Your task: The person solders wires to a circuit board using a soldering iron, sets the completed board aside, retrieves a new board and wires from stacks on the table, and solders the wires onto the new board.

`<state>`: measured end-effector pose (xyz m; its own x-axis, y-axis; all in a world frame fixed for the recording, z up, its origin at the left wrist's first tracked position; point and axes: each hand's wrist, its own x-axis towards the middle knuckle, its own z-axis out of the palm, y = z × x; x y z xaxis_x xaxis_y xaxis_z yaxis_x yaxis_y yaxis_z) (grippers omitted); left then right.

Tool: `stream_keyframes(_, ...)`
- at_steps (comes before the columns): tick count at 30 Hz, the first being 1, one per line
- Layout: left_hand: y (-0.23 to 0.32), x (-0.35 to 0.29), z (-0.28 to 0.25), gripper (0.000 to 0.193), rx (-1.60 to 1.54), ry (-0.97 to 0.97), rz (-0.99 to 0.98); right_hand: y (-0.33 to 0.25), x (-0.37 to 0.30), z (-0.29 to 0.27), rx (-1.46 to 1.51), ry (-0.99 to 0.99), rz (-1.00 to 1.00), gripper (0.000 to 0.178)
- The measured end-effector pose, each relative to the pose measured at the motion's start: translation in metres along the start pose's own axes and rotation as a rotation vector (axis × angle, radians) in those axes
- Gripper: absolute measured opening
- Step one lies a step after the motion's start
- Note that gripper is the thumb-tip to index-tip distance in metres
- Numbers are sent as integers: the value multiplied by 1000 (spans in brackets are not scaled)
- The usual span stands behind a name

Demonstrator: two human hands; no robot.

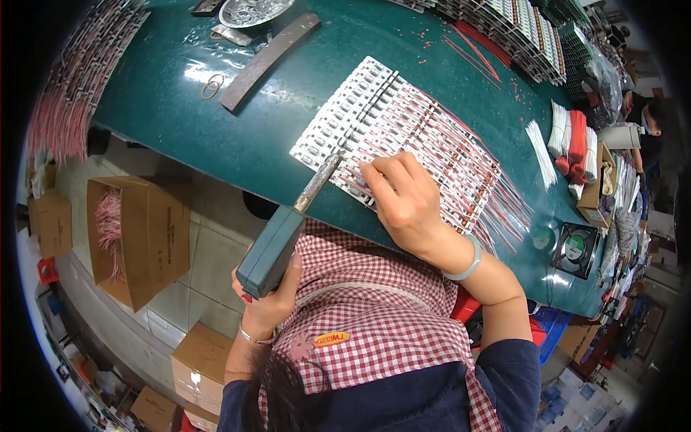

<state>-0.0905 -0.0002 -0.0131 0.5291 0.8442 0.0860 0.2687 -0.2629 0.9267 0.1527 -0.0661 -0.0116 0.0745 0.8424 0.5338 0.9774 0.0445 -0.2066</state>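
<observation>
My left hand (277, 301) is wrapped round the handle of a teal soldering gun (271, 250). Its long metal barrel points up and to the right, with the tip at the near edge of a panel of white parts (338, 108) set in rows. Red and white wires (461, 144) run across the right part of this panel and hang loose past its right side. My right hand (405, 201) is over the panel's near side, fingers curled together close to the tip. What its fingertips pinch is too small to make out.
The green table (165, 93) holds a grey metal bar (270, 61), a foil-like round dish (253, 10), bundled wires (576, 137) and a small fan (576, 248). Stacked panels (515, 36) stand at the far right. A cardboard box (162, 234) with pink wires is on the floor at left.
</observation>
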Motion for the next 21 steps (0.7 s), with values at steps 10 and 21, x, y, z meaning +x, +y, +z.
stream_keyframes(10,-6,-4,1,15,32,2,93,-5,-5,5,11,-18,43,29)
stream_keyframes(21,-6,-3,1,17,-65,-43,16,-7,-7,6,-34,-43,55,29)
